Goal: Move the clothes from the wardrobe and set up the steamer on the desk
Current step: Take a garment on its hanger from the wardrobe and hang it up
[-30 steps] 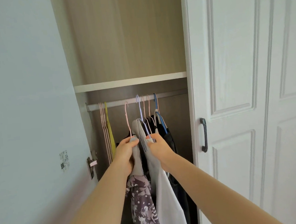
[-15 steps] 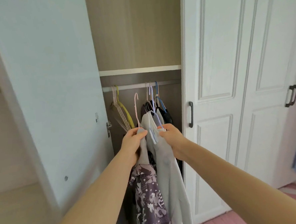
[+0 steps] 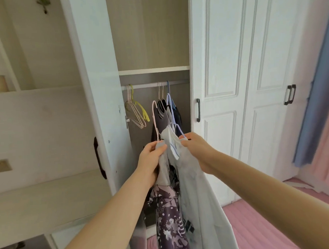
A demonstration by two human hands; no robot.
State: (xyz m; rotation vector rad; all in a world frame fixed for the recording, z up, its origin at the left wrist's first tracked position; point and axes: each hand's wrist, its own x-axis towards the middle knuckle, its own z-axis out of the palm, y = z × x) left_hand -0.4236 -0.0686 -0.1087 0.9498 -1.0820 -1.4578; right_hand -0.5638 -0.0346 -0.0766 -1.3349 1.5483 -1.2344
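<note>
The wardrobe door (image 3: 98, 90) on the left stands open, with a dark handle (image 3: 99, 157) on its edge. Inside, a bunch of empty hangers (image 3: 138, 116) hangs at the left end of the rail (image 3: 147, 85). The left hand (image 3: 151, 161) grips the shoulder of a grey dress with a purple patterned skirt (image 3: 169, 220), thumb pressed on the cloth. The hook of its pink hanger (image 3: 155, 117) is clear of the rail and below it. Just beside it, the right hand (image 3: 198, 151) is clenched on the collar of a white shirt (image 3: 199, 208). The hook of its pale blue hanger (image 3: 169, 104) is also off the rail. Both garments hang in front of the open wardrobe, over the pink floor (image 3: 262, 224). Behind them, dark clothes (image 3: 164, 120) hang on the rail. To the right are closed white doors (image 3: 223, 63) and a blue curtain (image 3: 316, 95).
</note>
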